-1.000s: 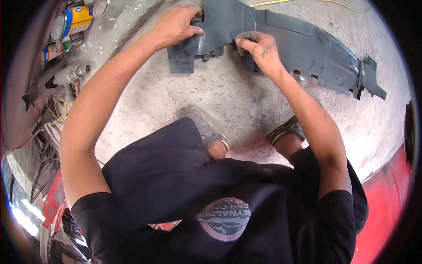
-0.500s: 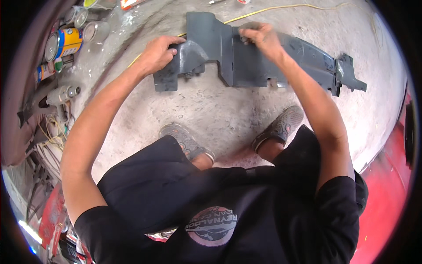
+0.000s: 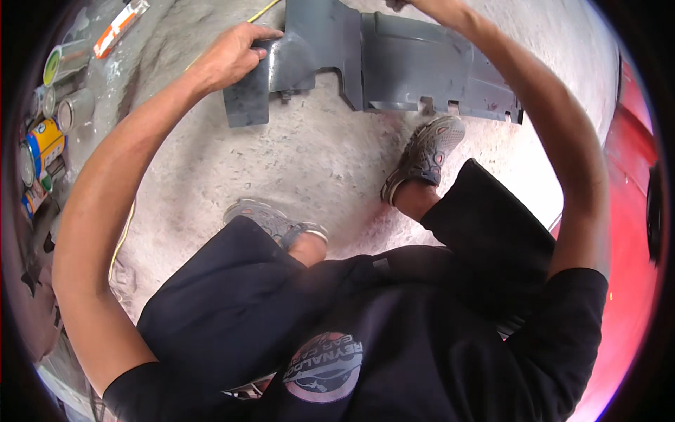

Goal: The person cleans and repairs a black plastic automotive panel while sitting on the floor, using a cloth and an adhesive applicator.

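Observation:
A long, dark grey plastic car panel [image 3: 415, 67] lies on the floor in front of me, with a bent raised section toward its left end and notches along its near edge. My left hand [image 3: 235, 58] grips its left end, index finger stretched over the surface and thumb below. Beyond the panel's far edge is my right hand [image 3: 415, 4], mostly cut off by the top of the picture. Its fingers are drawn together around something small and dark, too little of which shows to name. My right forearm crosses over the panel's right part, hiding some of it.
My shoes [image 3: 427, 151] stand on the rough concrete floor [image 3: 316, 162], the right one close to the panel. Several cans, one a yellow and blue can [image 3: 46, 144], line the left side. A yellow cord [image 3: 264, 11] runs behind the panel. Red bodywork [image 3: 629, 204] rises at right.
My right hand has moved from the panel's middle to its far edge. My left hand stays at the left end. The view has shifted, so the panel sits higher in the picture.

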The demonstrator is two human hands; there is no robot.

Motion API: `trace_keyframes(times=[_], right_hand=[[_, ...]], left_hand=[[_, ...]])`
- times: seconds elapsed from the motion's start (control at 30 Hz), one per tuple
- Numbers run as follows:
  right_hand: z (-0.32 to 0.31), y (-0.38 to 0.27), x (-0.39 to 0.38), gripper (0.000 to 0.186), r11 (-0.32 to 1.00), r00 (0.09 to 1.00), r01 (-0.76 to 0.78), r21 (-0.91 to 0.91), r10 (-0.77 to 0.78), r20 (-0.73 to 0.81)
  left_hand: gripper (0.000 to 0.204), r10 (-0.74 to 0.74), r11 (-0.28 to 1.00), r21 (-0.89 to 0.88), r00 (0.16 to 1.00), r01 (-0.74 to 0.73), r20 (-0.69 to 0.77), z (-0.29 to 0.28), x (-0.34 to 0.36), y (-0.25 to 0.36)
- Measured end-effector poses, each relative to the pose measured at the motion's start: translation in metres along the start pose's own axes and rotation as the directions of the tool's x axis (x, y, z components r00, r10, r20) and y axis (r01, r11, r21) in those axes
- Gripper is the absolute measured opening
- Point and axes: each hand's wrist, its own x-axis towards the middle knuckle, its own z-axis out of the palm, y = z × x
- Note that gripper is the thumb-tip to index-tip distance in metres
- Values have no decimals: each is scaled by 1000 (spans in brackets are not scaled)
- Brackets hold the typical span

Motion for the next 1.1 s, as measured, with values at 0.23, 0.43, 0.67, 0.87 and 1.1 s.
trace_keyframes(times=[0.23,0.43,0.67,0.87,1.1], right_hand=[[-33,-54,-24,27,982,972,146,-123,-118,205],[-63,-57,-104,21,950,942,169,-262,-77,328],[37,-31,-79,23,982,961,-45,185,-8,275],[118,-3,-21,23,913,943,20,407,-152,296],[109,9,-14,18,863,934,-81,499,-109,340]], left_hand=[[44,-17,1000,27,993,14,118,8,14,13],[37,157,946,295,987,-138,-43,28,17,20],[53,7,862,459,902,213,-431,47,-23,40],[52,-78,875,175,489,451,-869,93,-55,57],[40,-724,690,-592,400,416,-562,188,-81,119]])
